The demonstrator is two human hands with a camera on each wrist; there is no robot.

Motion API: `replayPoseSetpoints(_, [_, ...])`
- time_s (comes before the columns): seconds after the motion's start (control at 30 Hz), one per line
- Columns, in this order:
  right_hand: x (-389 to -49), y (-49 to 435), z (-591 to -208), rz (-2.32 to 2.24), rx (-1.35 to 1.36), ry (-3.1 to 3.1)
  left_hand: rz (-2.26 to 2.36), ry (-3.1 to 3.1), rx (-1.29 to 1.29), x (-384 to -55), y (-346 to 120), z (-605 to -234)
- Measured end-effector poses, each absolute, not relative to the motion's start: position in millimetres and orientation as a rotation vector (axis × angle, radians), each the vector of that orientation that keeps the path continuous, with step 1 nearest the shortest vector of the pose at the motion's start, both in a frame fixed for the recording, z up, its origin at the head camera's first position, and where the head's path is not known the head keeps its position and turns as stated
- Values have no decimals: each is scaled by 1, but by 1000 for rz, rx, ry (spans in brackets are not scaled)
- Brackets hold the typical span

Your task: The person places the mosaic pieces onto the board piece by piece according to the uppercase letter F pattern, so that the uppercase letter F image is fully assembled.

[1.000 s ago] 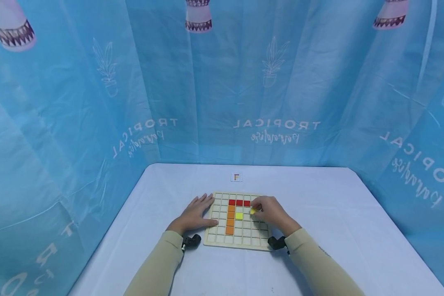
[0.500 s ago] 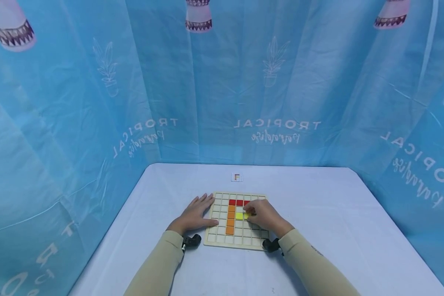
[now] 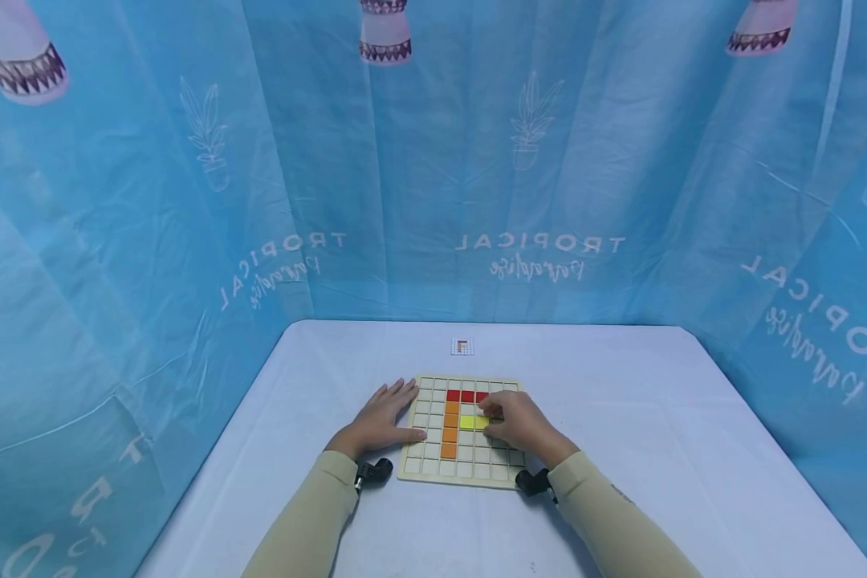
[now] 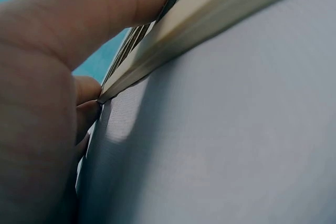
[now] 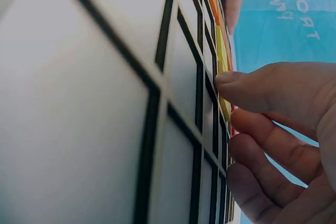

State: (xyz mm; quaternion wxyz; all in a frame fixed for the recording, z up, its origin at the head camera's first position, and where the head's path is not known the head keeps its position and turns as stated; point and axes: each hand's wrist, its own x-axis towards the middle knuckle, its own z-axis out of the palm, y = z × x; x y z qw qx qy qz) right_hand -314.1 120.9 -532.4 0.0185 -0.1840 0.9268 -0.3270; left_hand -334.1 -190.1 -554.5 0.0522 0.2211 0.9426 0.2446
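Note:
A wooden grid board [image 3: 462, 481] with whitish squares lies flat on the table. My left hand [image 3: 378, 421] rests along its left edge with fingers spread; in the left wrist view the thumb [image 4: 126, 1] lies over the frame. Over the board's right half, my right hand [image 3: 526, 423] pinches a yellow square tile [image 3: 481, 422] between thumb and a finger. That tile sits in a cell directly right of another yellow tile [image 3: 466, 422]. Red tiles [image 3: 467, 396] form a row above, and a column of orange tiles [image 3: 450, 421] runs down beside the yellow pair. My right hand hides some cells.
A small card [image 3: 462, 347] printed with a coloured grid pattern lies behind the board. The white-covered table [image 3: 607, 361] extends on both sides. Blue curtains [image 3: 433, 185] enclose the back and sides. A black wrist camera [image 3: 533, 482] sits low beside the right wrist.
My right hand has moved left and brought the yellow tile down into the cell beside the first yellow one. Over the last half second it has barely shifted. The left hand stays put.

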Motion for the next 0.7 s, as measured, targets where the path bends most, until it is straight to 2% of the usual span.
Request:
replayPoseSetpoints(0.2, [-308, 139, -531, -1071, -489, 2915, 740, 2868, 675, -334, -191, -555])
replayPoseSetpoints(0.7, [-305, 226, -536, -1055, -251, 3011, 793, 2861, 617, -333, -189, -555])
